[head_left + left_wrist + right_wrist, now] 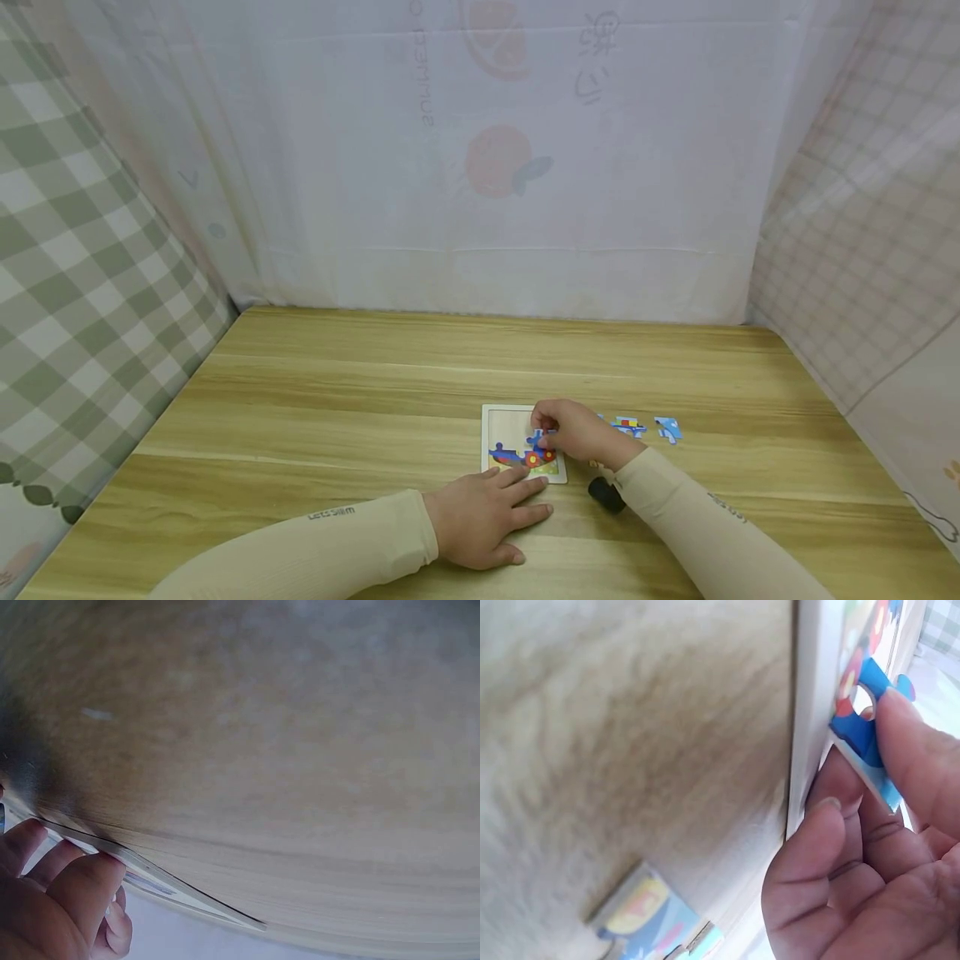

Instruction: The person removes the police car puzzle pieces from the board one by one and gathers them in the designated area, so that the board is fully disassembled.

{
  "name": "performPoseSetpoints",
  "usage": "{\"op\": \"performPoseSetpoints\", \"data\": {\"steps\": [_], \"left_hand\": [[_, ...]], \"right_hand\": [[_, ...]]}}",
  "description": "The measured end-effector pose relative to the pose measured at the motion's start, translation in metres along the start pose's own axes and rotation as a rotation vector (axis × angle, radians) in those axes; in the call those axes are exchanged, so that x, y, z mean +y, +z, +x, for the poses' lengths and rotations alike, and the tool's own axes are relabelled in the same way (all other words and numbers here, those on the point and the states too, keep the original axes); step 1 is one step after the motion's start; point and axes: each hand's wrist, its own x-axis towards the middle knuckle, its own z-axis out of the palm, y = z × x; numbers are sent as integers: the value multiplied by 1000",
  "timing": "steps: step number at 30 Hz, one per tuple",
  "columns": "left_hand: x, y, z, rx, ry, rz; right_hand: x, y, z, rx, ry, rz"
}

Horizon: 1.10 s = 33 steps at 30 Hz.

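A small jigsaw puzzle tray (485, 429) with a pale rim lies on the table, its lower part filled with pieces that show a blue vehicle with red wheels. My left hand (486, 518) has its fingers spread, their tips touching the tray's near edge. That edge also shows under the fingers in the left wrist view. Over the tray's right side, my right hand (583, 432) pinches a blue puzzle piece (868, 746) between thumb and fingers. In the right wrist view the piece is tilted at the tray's rim, beside a red wheel; the fingers cover part of it.
Loose puzzle pieces lie right of the tray, one with red and yellow blocks (628, 427) and a light blue one (667, 429). A short black cylinder-like object (606, 495) sits by the right wrist. White cloth (337, 167) hangs behind the wooden table (322, 400).
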Motion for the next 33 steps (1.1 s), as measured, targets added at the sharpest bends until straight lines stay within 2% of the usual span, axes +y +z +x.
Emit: {"op": "performPoseSetpoints", "data": {"steps": [11, 33], "left_hand": [[-1, -1, 1, -6, -1, -19], [-1, -2, 1, -16, -3, -29]], "right_hand": [[5, -2, 0, -7, -38, -5], [8, -6, 1, -36, -13, 71]]}}
